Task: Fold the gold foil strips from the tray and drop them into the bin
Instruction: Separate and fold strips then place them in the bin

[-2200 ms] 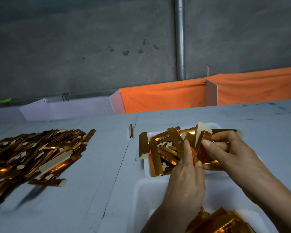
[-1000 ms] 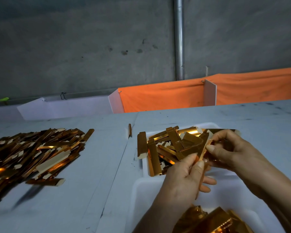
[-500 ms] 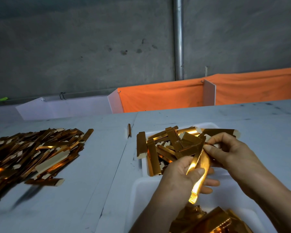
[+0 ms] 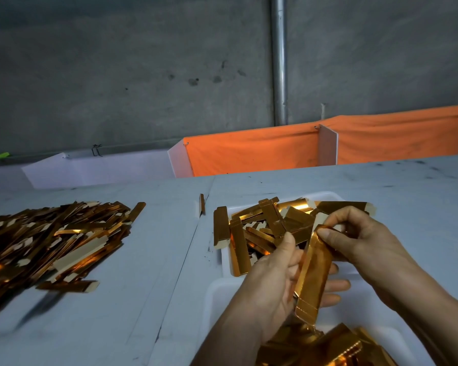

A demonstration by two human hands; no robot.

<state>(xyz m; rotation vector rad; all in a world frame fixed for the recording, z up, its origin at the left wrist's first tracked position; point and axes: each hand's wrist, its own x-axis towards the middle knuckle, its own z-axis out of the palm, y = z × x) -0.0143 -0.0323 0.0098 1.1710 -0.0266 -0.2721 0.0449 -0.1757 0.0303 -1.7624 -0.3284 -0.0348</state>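
Observation:
One gold foil strip [image 4: 312, 276] stands nearly upright between my hands, above the near white bin [image 4: 220, 294]. My left hand [image 4: 273, 283] grips its lower half, thumb up along its left edge. My right hand [image 4: 365, 241] pinches its top end between thumb and forefinger. Behind them the white tray [image 4: 325, 196] holds several flat gold strips [image 4: 265, 225]. More gold pieces [image 4: 323, 344] lie in the bin at the bottom edge.
A big heap of gold strips [image 4: 45, 241] covers the grey table at the left. A single strip [image 4: 202, 204] stands in the seam between table panels. Orange cloth [image 4: 262, 151] and white dividers line the back edge, before a concrete wall with a pipe.
The strip came out of the tray pile and now stands long and upright between both hands. My left hand slid down to its lower half; my right stays at the top end.

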